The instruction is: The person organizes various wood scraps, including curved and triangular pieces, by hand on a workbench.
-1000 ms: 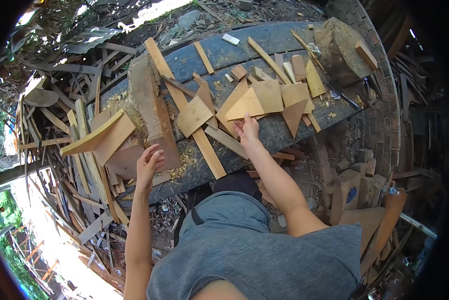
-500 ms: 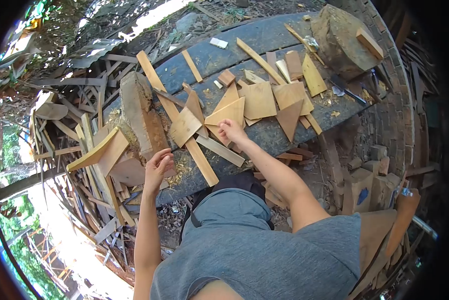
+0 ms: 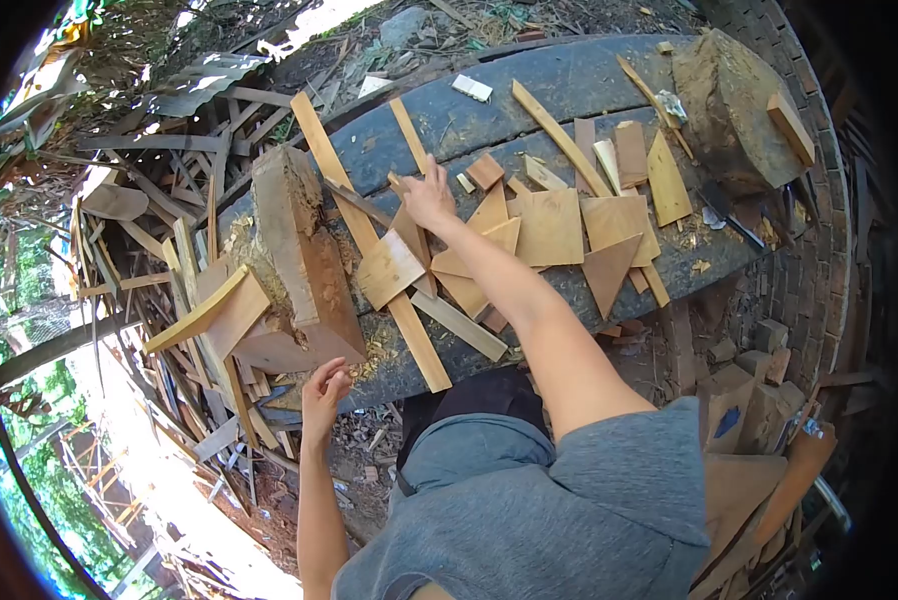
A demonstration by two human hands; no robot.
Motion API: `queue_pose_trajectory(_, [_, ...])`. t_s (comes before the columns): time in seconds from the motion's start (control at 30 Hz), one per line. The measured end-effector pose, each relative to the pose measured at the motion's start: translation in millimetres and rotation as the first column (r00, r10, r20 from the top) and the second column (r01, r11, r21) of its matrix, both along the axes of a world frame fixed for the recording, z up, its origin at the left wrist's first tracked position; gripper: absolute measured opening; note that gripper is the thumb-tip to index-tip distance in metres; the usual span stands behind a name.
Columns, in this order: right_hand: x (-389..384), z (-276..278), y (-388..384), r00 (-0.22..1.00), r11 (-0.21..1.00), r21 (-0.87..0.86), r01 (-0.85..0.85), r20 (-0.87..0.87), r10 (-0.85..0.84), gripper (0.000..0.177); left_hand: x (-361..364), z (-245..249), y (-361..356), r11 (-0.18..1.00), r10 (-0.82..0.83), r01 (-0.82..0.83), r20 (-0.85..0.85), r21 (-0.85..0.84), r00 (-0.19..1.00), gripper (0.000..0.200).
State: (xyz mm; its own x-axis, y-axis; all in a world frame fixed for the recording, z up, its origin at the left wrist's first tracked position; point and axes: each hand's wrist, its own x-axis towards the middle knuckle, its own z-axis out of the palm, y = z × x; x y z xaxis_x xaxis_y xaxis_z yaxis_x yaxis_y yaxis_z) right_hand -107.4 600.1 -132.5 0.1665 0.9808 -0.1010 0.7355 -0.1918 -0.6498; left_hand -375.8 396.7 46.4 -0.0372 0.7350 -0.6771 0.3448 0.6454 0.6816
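My right hand reaches over the middle of a dark work surface, at the upper end of a narrow brown wood offcut. Its fingers look parted, and the contact with the offcut is partly hidden. Below that hand lie a squarish pale board and a triangular wood piece. Near the front edge, beside a thick wooden block, my left hand hovers with loosely bent, parted fingers and nothing in it.
Square boards, a long strip and several offcuts cover the surface. A large log chunk stands at the far right, near a dark-bladed tool. Scrap wood piles up at left; a brick edge runs along the right.
My right hand has moved forward and left, from the triangular piece to the narrow brown offcut. My left hand has dropped slightly toward me. The camera view has shifted a little.
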Motion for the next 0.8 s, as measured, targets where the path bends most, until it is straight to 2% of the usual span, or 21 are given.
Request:
queue_pose_trajectory(0.03, [-2, 0, 14, 0.997, 0.999, -0.012, 0.031, 0.076, -0.03, 0.028, -1, 2, 0, 1.0, -0.009, 0.009, 0.005, -0.009, 1.0, 0.031])
queue_pose_trajectory(0.1, [-4, -8, 33, 0.989, 0.997, -0.065, 0.043, 0.143, -0.033, 0.026, 0, 0, -4, 0.996, 0.078, -0.079, -0.024, -0.048, 0.997, 0.031])
queue_pose_trajectory(0.17, [4, -23, 45, 0.977, 0.992, -0.121, 0.043, 0.212, -0.017, 0.024, -7, -15, -6, 0.995, 0.072, -0.074, -0.029, -0.073, 0.997, 0.031])
queue_pose_trajectory(0.23, [10, -39, 47, 0.996, 0.997, -0.079, 0.015, 0.086, -0.008, 0.021, -7, -24, -7, 0.997, 0.035, -0.039, -0.056, -0.064, 0.998, 0.031])
queue_pose_trajectory(0.27, [12, -39, 37, 0.994, 0.991, 0.079, 0.112, 0.005, -0.112, 0.017, -3, -27, -5, 0.997, 0.043, -0.045, -0.035, -0.062, 0.998, 0.031])
queue_pose_trajectory(0.3, [16, -33, 25, 0.994, 0.991, 0.069, 0.112, 0.003, -0.112, 0.017, 1, -30, -3, 0.996, 0.043, -0.046, -0.039, -0.071, 0.998, 0.031])
queue_pose_trajectory(0.37, [27, -18, 0, 0.942, 0.986, 0.09, 0.143, -0.317, -0.108, 0.014, 11, -36, 7, 0.997, -0.039, 0.036, -0.034, -0.069, 0.999, 0.03])
queue_pose_trajectory(0.4, [29, -13, -15, 0.839, 0.988, -0.056, 0.142, -0.522, -0.15, 0.019, 17, -38, 14, 0.997, -0.049, 0.046, -0.031, -0.069, 0.998, 0.03])
queue_pose_trajectory(0.47, [23, -6, -61, 0.808, 0.985, 0.004, 0.173, -0.572, -0.14, 0.034, 34, -37, 24, 0.994, -0.107, 0.107, 0.0, -0.038, 0.994, 0.028])
queue_pose_trajectory(0.5, [21, 0, -84, 0.736, 0.984, -0.114, 0.135, -0.653, -0.176, 0.048, 42, -37, 30, 0.993, -0.113, 0.114, 0.009, -0.043, 0.994, 0.028])
queue_pose_trajectory(0.57, [24, 25, -124, 0.728, 0.987, -0.115, 0.109, -0.667, -0.158, 0.054, 55, -37, 44, 0.977, -0.209, 0.21, -0.031, 0.031, 0.977, 0.028])
queue_pose_trajectory(0.6, [22, 30, -140, 0.727, 0.992, -0.093, 0.091, -0.674, -0.13, 0.053, 57, -42, 49, 0.981, -0.195, 0.195, 0.037, 0.014, 0.98, 0.032])
queue_pose_trajectory(0.67, [22, 39, -156, 0.722, 0.995, -0.069, 0.072, -0.684, -0.1, 0.053, 68, -42, 53, 0.986, -0.159, 0.157, 0.031, 0.054, 0.987, 0.035])
queue_pose_trajectory(0.73, [25, 57, -165, 0.787, 0.948, 0.248, -0.198, -0.536, 0.305, 0.048, 88, -29, 55, 0.988, -0.056, 0.056, -0.003, 0.147, 0.998, 0.042])
queue_pose_trajectory(0.77, [27, 66, -167, 0.784, 0.947, 0.244, -0.211, -0.537, 0.313, 0.048, 93, -27, 55, 0.989, -0.042, 0.042, -0.002, 0.142, 0.999, 0.042])
queue_pose_trajectory(0.8, [26, 74, -165, 0.779, 0.888, 0.267, -0.373, -0.429, 0.457, 0.047, 96, -25, 53, 0.984, 0.062, -0.071, 0.058, 0.162, 0.996, 0.041])
